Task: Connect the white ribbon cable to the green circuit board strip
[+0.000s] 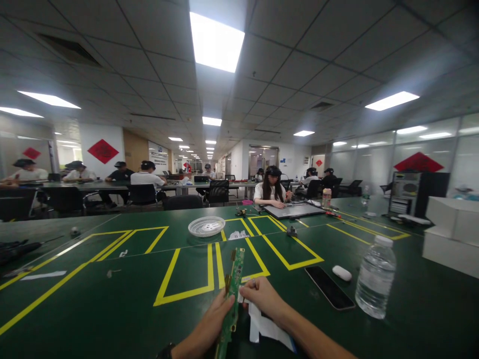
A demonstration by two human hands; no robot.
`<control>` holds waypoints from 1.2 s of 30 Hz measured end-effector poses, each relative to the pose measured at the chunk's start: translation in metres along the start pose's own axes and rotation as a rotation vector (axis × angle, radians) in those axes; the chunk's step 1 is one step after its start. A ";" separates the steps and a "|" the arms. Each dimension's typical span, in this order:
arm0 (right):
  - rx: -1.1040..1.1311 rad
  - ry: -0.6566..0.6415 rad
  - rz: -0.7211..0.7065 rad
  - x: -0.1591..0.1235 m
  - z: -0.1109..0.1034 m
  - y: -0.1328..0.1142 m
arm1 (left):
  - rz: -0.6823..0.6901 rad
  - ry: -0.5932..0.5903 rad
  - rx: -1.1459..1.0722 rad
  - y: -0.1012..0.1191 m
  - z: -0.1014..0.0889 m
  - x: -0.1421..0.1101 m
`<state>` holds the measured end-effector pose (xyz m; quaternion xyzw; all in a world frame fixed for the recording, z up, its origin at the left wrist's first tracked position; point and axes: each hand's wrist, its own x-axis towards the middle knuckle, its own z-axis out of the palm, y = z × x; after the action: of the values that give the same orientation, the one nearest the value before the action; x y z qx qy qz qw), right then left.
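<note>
My left hand [211, 316] is closed around a long, narrow green circuit board [234, 279], held tilted above the table with its far end pointing away from me. Gold-coloured parts show along the board's left edge. Close to the board's right edge, my right hand [264, 297] pinches the end of a white strip [255, 324] that looks like tape or paper. The strip hangs down below my fingers and bends off to the right. Whether its upper end touches the board I cannot tell.
Yellow tape outlines [183, 301] mark the green table [130, 319]. A white basket [206, 227] stands ahead. On the right are a phone [329, 287], a white case [342, 272], a water bottle [376, 276] and white boxes [452, 234]. Across the table sits a person [271, 192] at a flat panel [295, 209].
</note>
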<state>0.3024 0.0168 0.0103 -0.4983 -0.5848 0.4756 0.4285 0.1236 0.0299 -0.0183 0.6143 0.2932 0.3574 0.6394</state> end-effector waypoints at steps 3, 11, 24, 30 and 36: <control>-0.218 0.170 -0.017 0.005 -0.026 0.002 | 0.032 0.196 0.014 0.000 -0.023 0.014; -1.195 0.553 0.145 0.001 -0.105 0.004 | 0.108 0.682 0.380 0.027 -0.103 0.023; -1.193 0.324 -0.205 0.004 -0.107 0.020 | 0.159 0.394 0.594 0.025 -0.091 0.018; -1.200 0.359 -0.184 0.005 -0.105 0.026 | 0.152 0.511 0.447 0.014 -0.096 0.027; -1.236 0.326 -0.044 0.004 -0.100 0.021 | 0.149 0.725 0.344 0.020 -0.098 0.028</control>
<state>0.4032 0.0348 0.0083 -0.7072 -0.6885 -0.0405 0.1553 0.0578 0.1088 -0.0043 0.5663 0.5098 0.5417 0.3549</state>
